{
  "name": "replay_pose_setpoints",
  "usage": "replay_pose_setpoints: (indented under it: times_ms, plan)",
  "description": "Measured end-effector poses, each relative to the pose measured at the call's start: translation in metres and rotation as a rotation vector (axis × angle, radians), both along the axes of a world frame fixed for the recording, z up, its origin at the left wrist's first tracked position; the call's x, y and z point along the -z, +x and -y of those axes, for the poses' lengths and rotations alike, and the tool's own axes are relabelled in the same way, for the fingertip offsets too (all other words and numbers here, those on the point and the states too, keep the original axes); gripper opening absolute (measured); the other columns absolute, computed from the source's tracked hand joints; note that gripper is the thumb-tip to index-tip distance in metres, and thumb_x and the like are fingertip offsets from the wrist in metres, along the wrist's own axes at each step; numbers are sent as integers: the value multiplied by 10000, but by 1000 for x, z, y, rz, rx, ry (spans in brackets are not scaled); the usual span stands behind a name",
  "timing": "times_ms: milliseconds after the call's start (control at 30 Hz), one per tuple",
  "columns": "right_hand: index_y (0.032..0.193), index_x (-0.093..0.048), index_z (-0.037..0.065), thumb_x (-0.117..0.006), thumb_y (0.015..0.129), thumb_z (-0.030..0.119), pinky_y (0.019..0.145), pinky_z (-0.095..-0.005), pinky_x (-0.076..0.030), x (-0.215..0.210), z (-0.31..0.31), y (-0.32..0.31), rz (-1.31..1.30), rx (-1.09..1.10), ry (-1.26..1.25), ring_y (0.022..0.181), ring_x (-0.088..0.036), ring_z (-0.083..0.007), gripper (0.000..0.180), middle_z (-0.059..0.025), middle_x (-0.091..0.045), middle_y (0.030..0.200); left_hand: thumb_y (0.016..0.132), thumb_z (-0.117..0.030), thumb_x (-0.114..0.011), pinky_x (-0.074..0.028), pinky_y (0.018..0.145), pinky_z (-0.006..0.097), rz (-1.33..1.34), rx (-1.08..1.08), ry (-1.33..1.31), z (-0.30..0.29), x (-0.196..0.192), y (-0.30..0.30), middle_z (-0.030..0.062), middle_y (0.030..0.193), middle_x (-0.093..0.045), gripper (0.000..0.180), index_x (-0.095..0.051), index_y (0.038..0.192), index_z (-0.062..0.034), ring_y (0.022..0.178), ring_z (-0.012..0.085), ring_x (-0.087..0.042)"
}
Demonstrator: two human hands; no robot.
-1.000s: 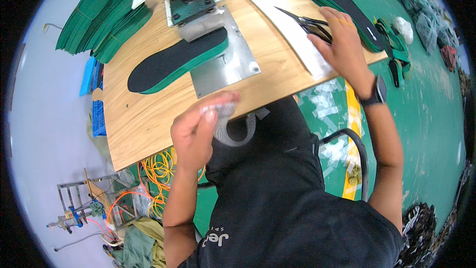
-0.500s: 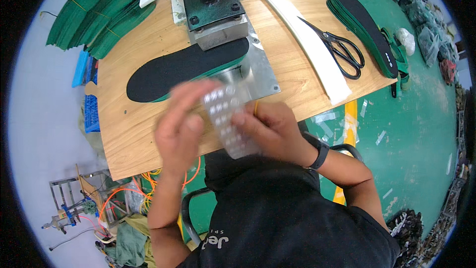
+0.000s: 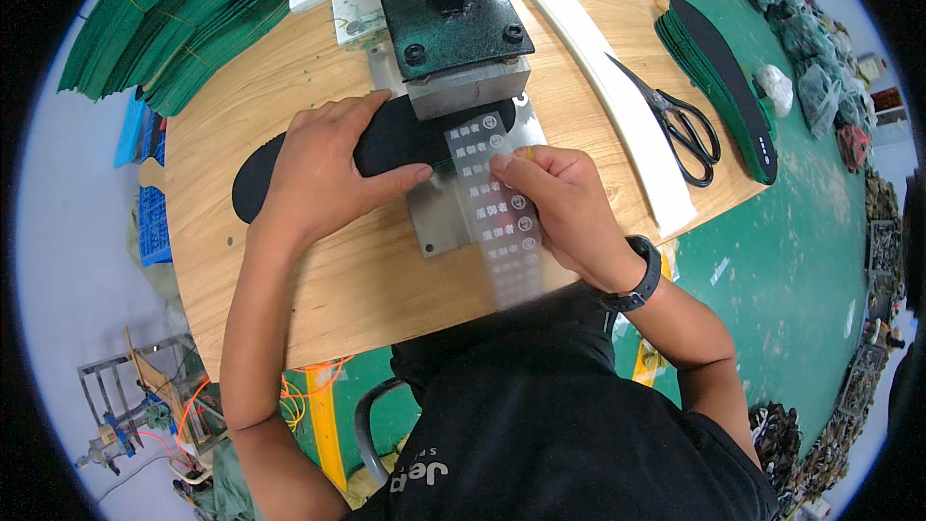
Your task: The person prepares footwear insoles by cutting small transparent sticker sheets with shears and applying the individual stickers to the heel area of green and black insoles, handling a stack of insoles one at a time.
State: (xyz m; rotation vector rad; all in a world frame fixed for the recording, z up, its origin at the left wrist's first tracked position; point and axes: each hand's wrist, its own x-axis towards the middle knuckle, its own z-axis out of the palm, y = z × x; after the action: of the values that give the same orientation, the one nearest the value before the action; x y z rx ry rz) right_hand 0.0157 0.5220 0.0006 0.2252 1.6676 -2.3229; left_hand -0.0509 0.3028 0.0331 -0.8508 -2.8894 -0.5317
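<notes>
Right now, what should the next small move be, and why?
Perhaps the right hand should lower the far end of the clear plastic strip with white print onto the black sole-shaped insole: that end overlaps it in view, near the grey metal block, contact unclear, while the left hand rests on the insole.

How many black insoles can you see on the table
2. One black insole lies under the left hand, its end beneath the metal block; a second insole tops the green-edged stack on the right. Others may be hidden underneath.
</notes>
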Motion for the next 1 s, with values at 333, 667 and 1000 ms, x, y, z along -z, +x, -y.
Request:
replay_pose_setpoints:
  times_ms: [333, 667, 1000]
  plan:
    - [738, -632, 5, -585, 875, 206, 395, -191, -337, 3, 6, -15, 32, 34, 10, 448, -505, -65, 248, -30, -599, 597, 617, -453, -753, -417, 898, 369, 24, -87, 31, -3, 2, -2, 209, 1008, -627, 721, -579, 1127, 27, 937, 353, -575]
    - [745, -636, 4, -595, 878, 204, 378, -192, -328, 2, 6, -19, 47, 19, 18, 429, -492, -63, 244, -36, -602, 599, 623, -378, -772, -422, 875, 389, 13, -44, 8, 1, 4, -2, 173, 990, -606, 665, -571, 1133, -1, 965, 345, -547]
    - [782, -626, -14, -571, 902, 175, 464, -198, -402, 4, 9, -19, 49, 39, -42, 515, -537, -68, 231, -45, -621, 648, 614, -341, -795, -417, 908, 386, -10, -3, 78, 2, 8, 0, 158, 1068, -604, 658, -560, 1155, -50, 1023, 330, -543]
